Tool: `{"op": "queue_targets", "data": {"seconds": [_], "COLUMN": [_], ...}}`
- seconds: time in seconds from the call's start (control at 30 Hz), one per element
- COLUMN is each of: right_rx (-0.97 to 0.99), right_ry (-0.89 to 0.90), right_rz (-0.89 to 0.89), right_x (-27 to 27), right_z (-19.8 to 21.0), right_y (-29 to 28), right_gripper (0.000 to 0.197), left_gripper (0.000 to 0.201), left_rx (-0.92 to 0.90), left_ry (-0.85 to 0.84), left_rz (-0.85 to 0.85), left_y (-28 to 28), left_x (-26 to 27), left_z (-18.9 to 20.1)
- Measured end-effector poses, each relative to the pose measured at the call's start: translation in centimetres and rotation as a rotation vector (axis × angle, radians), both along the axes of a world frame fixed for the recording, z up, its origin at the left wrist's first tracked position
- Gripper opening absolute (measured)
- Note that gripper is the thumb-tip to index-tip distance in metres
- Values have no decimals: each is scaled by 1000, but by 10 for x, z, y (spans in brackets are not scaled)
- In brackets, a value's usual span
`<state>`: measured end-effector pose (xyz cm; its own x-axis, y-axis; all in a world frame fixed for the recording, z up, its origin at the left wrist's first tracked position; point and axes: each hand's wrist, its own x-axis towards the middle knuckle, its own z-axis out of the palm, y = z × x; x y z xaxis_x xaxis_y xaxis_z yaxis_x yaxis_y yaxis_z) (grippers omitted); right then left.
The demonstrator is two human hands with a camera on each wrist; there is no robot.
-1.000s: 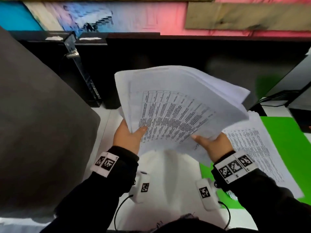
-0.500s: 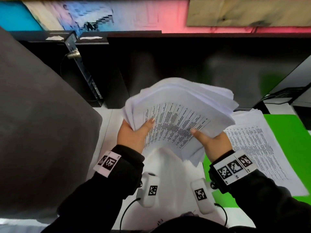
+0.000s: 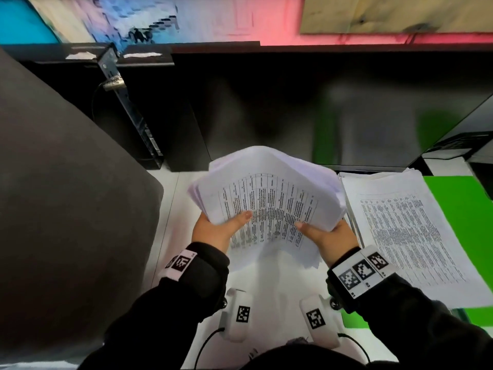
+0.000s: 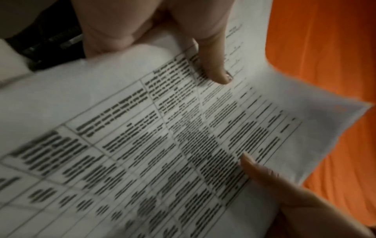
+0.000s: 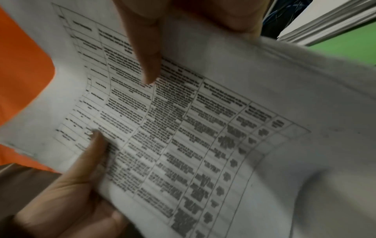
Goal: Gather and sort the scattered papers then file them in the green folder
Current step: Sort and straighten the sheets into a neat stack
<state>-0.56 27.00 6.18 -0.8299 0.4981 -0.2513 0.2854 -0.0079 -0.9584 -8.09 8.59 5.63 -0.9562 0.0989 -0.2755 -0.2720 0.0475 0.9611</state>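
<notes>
A thick, bowed stack of printed papers [image 3: 269,198] with tables on the top sheet is held over the white desk. My left hand [image 3: 216,231] grips its near left edge, thumb on top. My right hand [image 3: 325,233] grips the near right edge, thumb on top as well. The wrist views show the same top sheet [image 4: 162,145] [image 5: 203,128] with both thumbs pressing on the print. To the right lies the open green folder [image 3: 464,209] with a second flat pile of printed papers [image 3: 410,231] on it.
A dark grey chair back or cushion [image 3: 66,209] fills the left side. Black monitors or panels [image 3: 266,108] stand behind the desk, with a black device [image 3: 474,145] at the far right. The white desk [image 3: 272,295] shows below the stack.
The held stack has come down and toward me, from raised and fanned to lower and more gathered. Both hands keep their grip on its near edge.
</notes>
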Motion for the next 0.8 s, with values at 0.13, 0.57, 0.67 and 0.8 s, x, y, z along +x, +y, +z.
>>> {"op": "queue_targets", "data": {"seconds": [0.13, 0.57, 0.67, 0.8], "right_rx": [-85, 43, 121, 85], "right_ry": [53, -212, -202, -226], "right_rz": [-9, -6, -15, -53], "right_x": [-3, 3, 9, 20], "right_z": [-2, -26, -24, -31], "right_y": [1, -2, 15, 49], "right_gripper": [25, 38, 39, 38], "left_gripper": [40, 54, 60, 48], "left_rx": [18, -14, -21, -140], "left_ry": [37, -147, -134, -193], "left_rz": [-20, -4, -75, -181], "left_y": [-7, -12, -1, 22], "left_x": [-6, 5, 9, 21], "left_z": [6, -42, -37, -43]}}
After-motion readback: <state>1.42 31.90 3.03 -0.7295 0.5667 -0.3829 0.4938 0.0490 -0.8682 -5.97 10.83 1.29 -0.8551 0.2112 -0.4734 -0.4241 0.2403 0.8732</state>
